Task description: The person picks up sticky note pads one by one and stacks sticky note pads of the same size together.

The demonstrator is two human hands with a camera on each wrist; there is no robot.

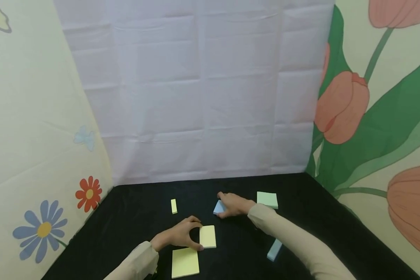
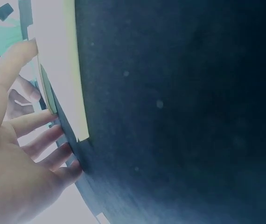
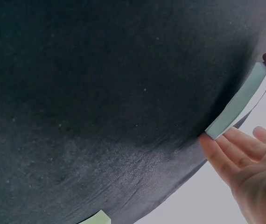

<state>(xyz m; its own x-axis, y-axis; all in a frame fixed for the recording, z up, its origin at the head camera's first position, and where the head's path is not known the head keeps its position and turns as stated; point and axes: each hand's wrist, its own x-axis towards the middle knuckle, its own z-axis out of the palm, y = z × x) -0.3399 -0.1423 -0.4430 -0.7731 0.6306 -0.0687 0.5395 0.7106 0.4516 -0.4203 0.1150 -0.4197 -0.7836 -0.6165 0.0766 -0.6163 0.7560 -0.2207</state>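
On the black table, my left hand [image 1: 182, 234] holds a small pale-yellow sticky note pad [image 1: 208, 237] at its left side, thumb at the near corner and a finger at the far one. Just below that hand lies a larger yellow sticky note pad [image 1: 185, 263], whose side fills part of the left wrist view. Farther back, my right hand [image 1: 235, 204] grips a blue sticky note pad [image 1: 218, 207] between thumb and fingers, covering part of it. In the right wrist view, the blue pad [image 3: 238, 103] appears edge-on, spanning from thumb to fingertips.
A pale-green sticky note pad [image 1: 267, 199] lies right of my right hand. Beneath the right forearm is a narrow blue pad [image 1: 274, 249], partly covered by the sleeve. A narrow yellow pad [image 1: 174, 206] lies at the back left. White cloth [image 1: 203, 97] hangs behind the table.
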